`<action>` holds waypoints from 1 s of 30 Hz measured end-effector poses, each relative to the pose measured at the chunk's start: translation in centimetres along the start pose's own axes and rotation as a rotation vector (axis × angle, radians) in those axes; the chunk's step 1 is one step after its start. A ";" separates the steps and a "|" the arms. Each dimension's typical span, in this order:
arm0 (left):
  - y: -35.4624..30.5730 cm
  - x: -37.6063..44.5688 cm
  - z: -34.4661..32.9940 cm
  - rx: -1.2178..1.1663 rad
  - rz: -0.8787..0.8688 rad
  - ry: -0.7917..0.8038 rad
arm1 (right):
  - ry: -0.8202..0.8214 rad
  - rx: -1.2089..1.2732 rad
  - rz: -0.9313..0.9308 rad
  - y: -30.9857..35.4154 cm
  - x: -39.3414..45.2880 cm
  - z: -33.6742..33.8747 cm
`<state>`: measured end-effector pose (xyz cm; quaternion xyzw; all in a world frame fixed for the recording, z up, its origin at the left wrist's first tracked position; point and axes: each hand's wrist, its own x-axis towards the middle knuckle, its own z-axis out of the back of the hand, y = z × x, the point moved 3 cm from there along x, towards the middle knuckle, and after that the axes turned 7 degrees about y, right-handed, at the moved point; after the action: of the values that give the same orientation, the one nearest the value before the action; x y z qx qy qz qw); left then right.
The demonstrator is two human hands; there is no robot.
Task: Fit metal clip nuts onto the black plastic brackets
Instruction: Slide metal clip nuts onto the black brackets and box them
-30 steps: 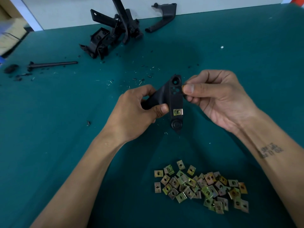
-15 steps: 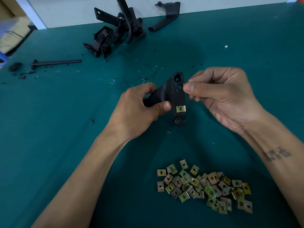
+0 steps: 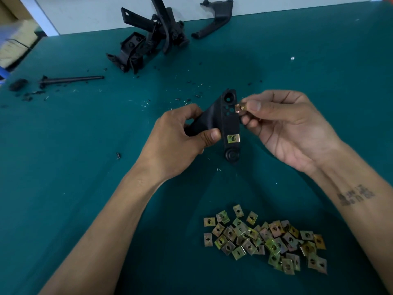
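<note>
1. The bench (image 3: pixel 63 167) is covered in teal green cloth; its far edge meets a pale wall, and broad bare stretches lie to the left and right of the hands.
2. The left hand (image 3: pixel 180 141) grasps the black plastic bracket (image 3: pixel 227 122) by its arm, thumb pressed on the front, holding it above the bench.
3. The right hand (image 3: pixel 282 126) pinches a loose clip nut (image 3: pixel 240 108) between thumb and fingers, right at the bracket's upper right edge; whether it touches the plastic cannot be told.
4. A fitted clip nut (image 3: pixel 233 138) sits lower on the same bracket, just above its round end.
5. A heap of clip nuts (image 3: pixel 265 239) lies near the front edge, between the forearms and well below the hands.
6. At the far side stands a pile of black brackets (image 3: pixel 148 41), with a single curved bracket (image 3: pixel 214 20) beside it against the wall.
7. A dark rod (image 3: pixel 70 79) lies far left, with black crumbs and pale slivers scattered around.
8. The nuts are flat, squarish, yellow-green metal with a centre hole; the bracket is matt with round holes.
</note>
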<state>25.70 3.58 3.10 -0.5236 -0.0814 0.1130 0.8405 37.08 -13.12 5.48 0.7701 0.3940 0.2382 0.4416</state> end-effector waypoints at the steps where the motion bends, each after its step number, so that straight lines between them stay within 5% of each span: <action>1: 0.0 0.0 0.0 0.006 -0.001 0.004 | -0.003 0.043 -0.020 -0.3 0.0 0.1; 10: -0.4 -0.2 -0.1 -0.053 -0.022 0.056 | 0.105 0.427 -0.158 -2.4 -0.1 -0.6; 16: -0.5 -0.3 -0.2 -0.087 -0.030 0.070 | 0.211 0.427 -0.195 -2.5 -0.1 -1.1; 22: -0.4 -0.2 -0.2 -0.101 -0.012 0.049 | 0.113 0.498 -0.223 -3.3 -0.1 -1.2; 30: -0.2 -0.1 -0.3 -0.118 0.011 0.043 | 0.183 0.322 -0.155 -2.5 0.0 -1.2</action>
<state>25.70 3.21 3.19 -0.5750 -0.0669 0.1012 0.8091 35.23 -11.79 3.92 0.7733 0.5234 0.2066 0.2921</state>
